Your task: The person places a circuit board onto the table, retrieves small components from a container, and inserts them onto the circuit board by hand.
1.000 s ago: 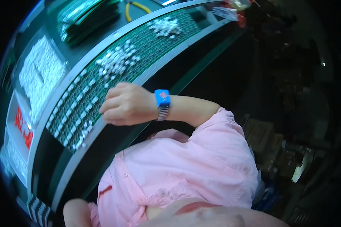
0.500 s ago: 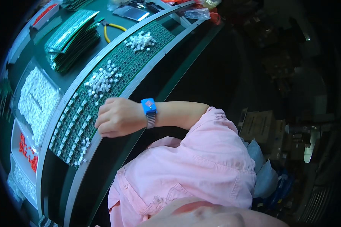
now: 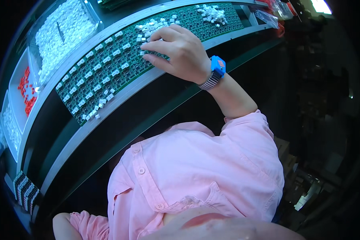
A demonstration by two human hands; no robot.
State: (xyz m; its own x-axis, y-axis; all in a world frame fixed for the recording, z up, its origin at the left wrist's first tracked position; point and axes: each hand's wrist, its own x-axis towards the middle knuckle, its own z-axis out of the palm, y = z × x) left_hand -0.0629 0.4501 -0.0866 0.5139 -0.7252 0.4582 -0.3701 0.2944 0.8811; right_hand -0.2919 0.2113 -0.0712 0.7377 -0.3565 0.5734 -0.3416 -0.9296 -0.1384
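My right hand [image 3: 180, 52] hovers over the green circuit board panel [image 3: 134, 72] and comes in from the right, a blue wrist strap [image 3: 218, 66] at its wrist. Thumb and forefinger curve toward each other around a small white connector [image 3: 143, 52]. Just beyond the fingers lies a loose heap of white connectors [image 3: 156, 26]. Rows of such connectors [image 3: 107, 59] stand on the left part of the panel. Several loose ones [image 3: 98, 109] lie by its near left edge. Of my left arm only the elbow [image 3: 66, 226] shows at the lower left; the hand is outside the picture.
The panel rests between two metal rails [image 3: 78, 142]. A second white heap [image 3: 212, 15] lies on its far right part. Beyond the far rail stand a clear tray of white parts [image 3: 96, 24], a bin with red parts [image 3: 14, 86] and a bin of clear parts [image 3: 6, 116].
My view has shifted, so the panel appears higher. Relative to it, my right hand has moved from the near edge toward the middle heap, and its thumb and forefinger now show. My left elbow has appeared.
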